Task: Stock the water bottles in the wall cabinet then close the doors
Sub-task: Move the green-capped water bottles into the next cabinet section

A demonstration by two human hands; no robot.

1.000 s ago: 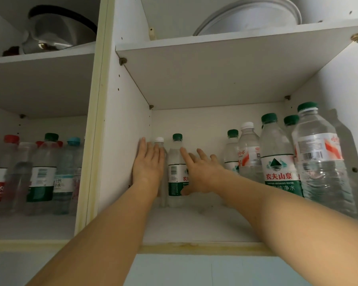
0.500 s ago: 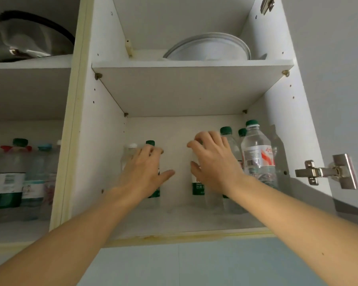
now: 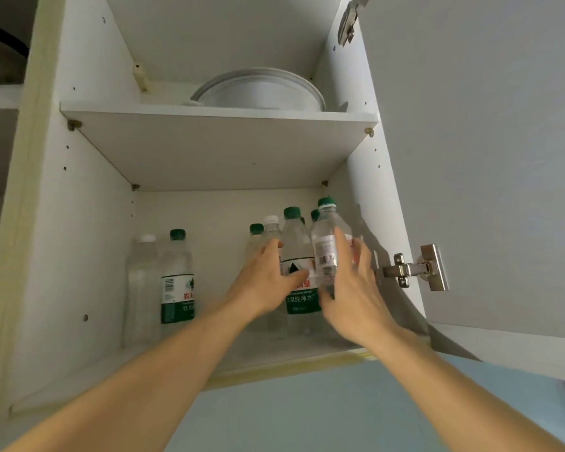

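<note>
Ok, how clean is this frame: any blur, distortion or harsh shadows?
Head view: wide-angle bend bows the open door and the cabinet's sides; both hands, left hand and right hand, are slightly motion-soft; dim, even light; soft bottle shadow on the right inner wall; no glare.

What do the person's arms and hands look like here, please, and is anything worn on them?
Both arms are bare as far as the view shows: no sleeves. The left hand and right hand wear no gloves, and no watch or bracelet is visible. Any rings are too blurred to tell.
</note>
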